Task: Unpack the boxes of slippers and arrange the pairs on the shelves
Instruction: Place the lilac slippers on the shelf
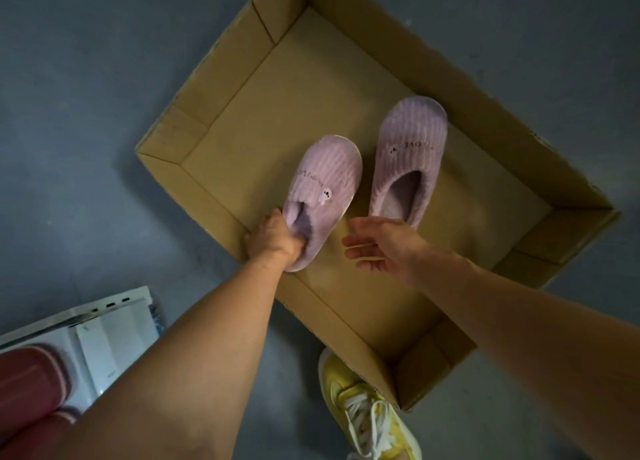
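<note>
A smooth grey floor (pixel 86 113) carries a wide, shallow rectangular cardboard box (pixel 221 196) of plain tan board, its flaps folded upright. Inside, toward the box's five o'clock, lie two plush lilac slippers with ribbed uppers and rounded toes. The right slipper (pixel 410 148) rests flat, and the right hand (pixel 381 245) hovers at its six o'clock, fingers spread and relaxed. The left hand (pixel 272 238) pinches the left slipper (pixel 325 182) by its fleecy heel opening. A yellow laced sneaker (pixel 360 400) stands at six o'clock; dark red ribbed slippers (pixel 31 376) sit on white shelf (pixel 114 321) panels at eight.
</note>
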`<state>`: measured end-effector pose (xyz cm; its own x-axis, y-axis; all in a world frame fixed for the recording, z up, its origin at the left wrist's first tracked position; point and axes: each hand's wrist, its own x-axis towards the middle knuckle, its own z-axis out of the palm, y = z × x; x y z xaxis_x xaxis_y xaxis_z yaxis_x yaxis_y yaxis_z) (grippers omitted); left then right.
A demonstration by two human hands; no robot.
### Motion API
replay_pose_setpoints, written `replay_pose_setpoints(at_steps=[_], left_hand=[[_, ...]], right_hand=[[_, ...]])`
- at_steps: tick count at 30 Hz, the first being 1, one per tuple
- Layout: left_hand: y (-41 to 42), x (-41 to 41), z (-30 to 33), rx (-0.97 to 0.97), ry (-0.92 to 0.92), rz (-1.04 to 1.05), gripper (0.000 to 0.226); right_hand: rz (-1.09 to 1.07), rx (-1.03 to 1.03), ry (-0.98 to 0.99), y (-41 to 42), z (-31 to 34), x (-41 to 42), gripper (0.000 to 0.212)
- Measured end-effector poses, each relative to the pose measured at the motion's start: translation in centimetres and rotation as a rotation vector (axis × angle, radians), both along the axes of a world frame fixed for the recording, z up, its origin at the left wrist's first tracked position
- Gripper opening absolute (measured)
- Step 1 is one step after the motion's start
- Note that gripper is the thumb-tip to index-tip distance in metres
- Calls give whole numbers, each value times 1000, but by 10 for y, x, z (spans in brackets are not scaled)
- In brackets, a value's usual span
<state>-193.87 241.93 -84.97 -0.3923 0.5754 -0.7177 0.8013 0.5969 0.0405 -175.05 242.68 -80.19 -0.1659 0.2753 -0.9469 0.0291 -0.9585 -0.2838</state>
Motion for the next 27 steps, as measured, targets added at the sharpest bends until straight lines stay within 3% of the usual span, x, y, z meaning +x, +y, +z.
replay_pose_setpoints(at_steps=[4, 8, 10, 12, 14, 16, 19, 22, 27], left_hand=[[-18, -4, 21, 59, -368, 325, 22], [-42, 11, 54, 83, -577, 710, 12], [-56, 29, 72, 114, -660, 823, 11], [-67, 47, 86, 159, -744, 893, 15], [-74, 63, 95, 149, -879, 920, 27], [-76, 77, 99, 54, -968, 833, 35], [-65, 102, 87, 0, -858, 647, 30], [-34, 123, 55, 172, -593, 644, 42], [22, 138, -1, 285, -430, 575, 74]], right_hand=[[44, 25, -24, -9, 4, -1, 29], [242, 90, 26, -15, 20, -6, 71], [306, 136, 19, -21, 31, -10, 82], [304, 280, -94, -27, 34, -8, 69], [166, 487, -209, -34, 39, 3, 48], [-16, 630, -273, -37, 46, 25, 42], [-233, 694, -402, -39, 52, 68, 34], [-344, 648, -554, -37, 41, 109, 33], [-347, 521, -512, -31, 21, 148, 57]])
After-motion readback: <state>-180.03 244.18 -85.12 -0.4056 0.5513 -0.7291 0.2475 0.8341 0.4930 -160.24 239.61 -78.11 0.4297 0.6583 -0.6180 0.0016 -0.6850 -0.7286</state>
